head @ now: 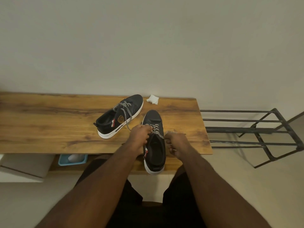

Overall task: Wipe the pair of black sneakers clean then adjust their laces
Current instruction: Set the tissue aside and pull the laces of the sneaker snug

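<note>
Two black sneakers with white soles lie on the wooden worktop [49, 122]. The near sneaker [154, 152] points away from the person, its toe toward the wall and its heel projecting past the worktop's front edge. The far sneaker [118, 117] lies well apart to the left and behind, angled with its toe toward the upper right, its heel toward the left, and its laces loose across the tongue. Both hands work at the black-and-white laces [155, 130] of the near sneaker. The left hand [139, 137] has its fingers curled at the left side of the lacing, and its grip closes on the laces near the upper eyelets. The right hand [176, 143] sits just beside the right edge of the shoe opening, fingers curled, pinching a lace end [171, 132] that runs out to the right over the worktop. A crumpled white wipe [153, 99] lies near the back edge of the worktop, just right of the far sneaker's toe, not touching it. A black metal rack [256, 134] stands to the right of the worktop. A blue tray [72, 159] shows below the worktop's front edge at left.
</note>
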